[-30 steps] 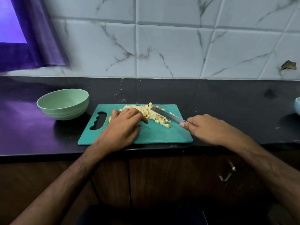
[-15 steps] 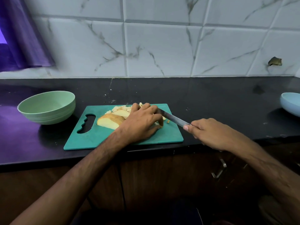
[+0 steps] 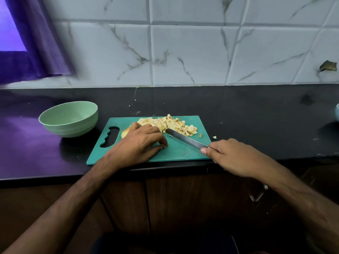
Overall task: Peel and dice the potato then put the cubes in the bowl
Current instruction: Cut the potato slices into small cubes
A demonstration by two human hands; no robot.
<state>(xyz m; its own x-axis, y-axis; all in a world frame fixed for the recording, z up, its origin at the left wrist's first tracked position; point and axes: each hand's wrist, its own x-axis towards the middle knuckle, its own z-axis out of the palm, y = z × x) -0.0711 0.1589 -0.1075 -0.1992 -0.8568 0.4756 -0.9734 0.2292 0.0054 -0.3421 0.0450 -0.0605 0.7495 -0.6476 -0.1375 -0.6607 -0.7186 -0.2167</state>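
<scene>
We see the cutting board [image 3: 176, 153] at the counter's front edge. On it, twd the back, a pile of potato cubes [image 3: 172, 124]; an uncut potato piece [image 3: 124, 133] lies left of the pile, mostly under the left hand [image 3: 136, 146], whose fingers curl over it (thumb and fingertip meet near the board). Right hand [image 3: 231, 155] grips the knife [image 3: 185, 140], blade tip beside the cubes. Green bowl [image 3: 69, 119] sits left of the board, w/ no cubes visible inside.
</scene>
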